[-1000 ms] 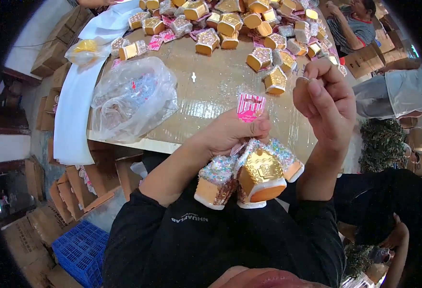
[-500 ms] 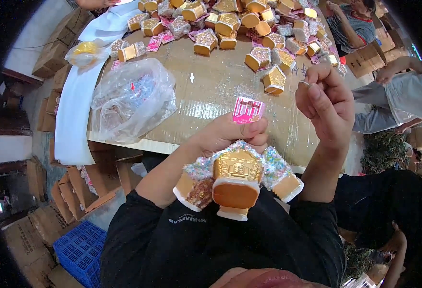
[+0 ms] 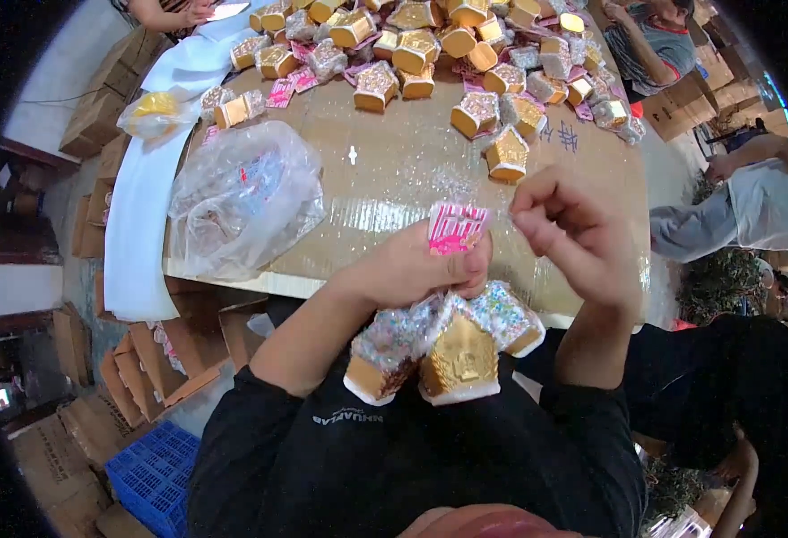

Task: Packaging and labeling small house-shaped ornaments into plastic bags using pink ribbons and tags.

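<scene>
My left hand (image 3: pixel 407 267) is closed above the table's near edge, gripping a pink-and-white striped card tag (image 3: pixel 458 228) between thumb and fingers. Below it hangs a cluster of small house ornaments (image 3: pixel 466 354), gold and tan with white trim and pastel-sprinkled roofs; whatever they hang from is hidden by the fingers. My right hand (image 3: pixel 582 242) is raised to the right of the tag, apart from it, with thumb and forefinger pinched together. What sits in that pinch is too small and blurred to make out.
A heap of similar house ornaments (image 3: pixel 416 51) covers the table's (image 3: pixel 367 179) far side. A clear plastic bag (image 3: pixel 251 202) lies at left beside a white foam sheet (image 3: pixel 138 233). Cartons (image 3: pixel 174 354) and a blue crate (image 3: pixel 152 475) stand lower left. Other people (image 3: pixel 649 45) are around the table.
My right hand has moved left and down, closer to the tag. The hanging ornaments have swung and turned, and the tag has tilted in my left hand.
</scene>
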Motion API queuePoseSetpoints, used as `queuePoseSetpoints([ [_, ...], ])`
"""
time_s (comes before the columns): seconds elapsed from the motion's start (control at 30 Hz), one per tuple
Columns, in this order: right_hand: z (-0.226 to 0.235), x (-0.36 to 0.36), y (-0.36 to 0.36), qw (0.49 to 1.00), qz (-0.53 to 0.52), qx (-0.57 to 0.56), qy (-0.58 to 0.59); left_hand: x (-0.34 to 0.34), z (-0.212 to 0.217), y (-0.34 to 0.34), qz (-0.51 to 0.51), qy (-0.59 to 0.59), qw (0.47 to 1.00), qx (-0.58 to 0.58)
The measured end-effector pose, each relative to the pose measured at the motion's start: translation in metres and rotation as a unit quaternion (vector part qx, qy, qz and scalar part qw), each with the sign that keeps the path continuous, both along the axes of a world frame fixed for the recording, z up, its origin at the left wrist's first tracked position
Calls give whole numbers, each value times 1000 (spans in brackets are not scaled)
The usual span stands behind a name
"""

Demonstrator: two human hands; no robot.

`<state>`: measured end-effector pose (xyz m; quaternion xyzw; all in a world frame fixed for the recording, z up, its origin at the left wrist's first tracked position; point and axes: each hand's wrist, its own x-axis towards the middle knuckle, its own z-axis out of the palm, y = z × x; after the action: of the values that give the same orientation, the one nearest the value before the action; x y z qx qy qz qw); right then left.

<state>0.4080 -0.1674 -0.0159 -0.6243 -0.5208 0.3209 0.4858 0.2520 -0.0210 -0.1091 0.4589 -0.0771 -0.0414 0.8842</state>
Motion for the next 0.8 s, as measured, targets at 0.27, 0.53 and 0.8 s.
queuePoseSetpoints([
  [0.27, -15, -21, -13, 998, -35, 18, -46, -6, 14, -3, 122, 21, 975, 185],
  [0.53, -18, -26, -8, 986, -41, 1, 161, -11, 17, 4, 130, -27, 917, 375],
  [0.8, 4, -20, 11, 969, 45, -166, 176, -7, 4, 12, 82, -168, 753, 631],
])
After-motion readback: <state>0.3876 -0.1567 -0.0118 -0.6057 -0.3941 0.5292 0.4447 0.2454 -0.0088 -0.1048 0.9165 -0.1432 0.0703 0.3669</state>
